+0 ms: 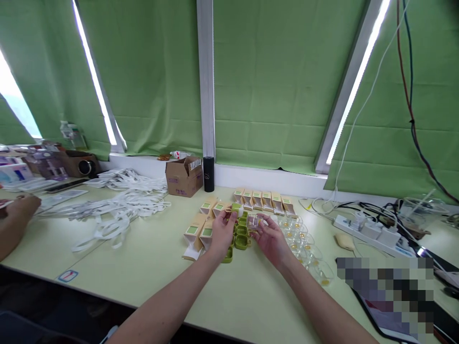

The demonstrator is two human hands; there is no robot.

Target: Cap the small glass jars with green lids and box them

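Note:
My left hand pinches a small green and white piece between thumb and fingers, just above a cluster of green plastic cases. My right hand is curled round a small clear plastic case, held close beside the left hand. Tan cartons with green labels stand in a row behind the hands, and more of them lie to the left. Clear cases with yellow centres lie in rows to the right.
A pile of white straps, an open cardboard box and a black cylinder sit at the back left. A power strip with plugs and cables lies right. Another person's arm rests at the far left.

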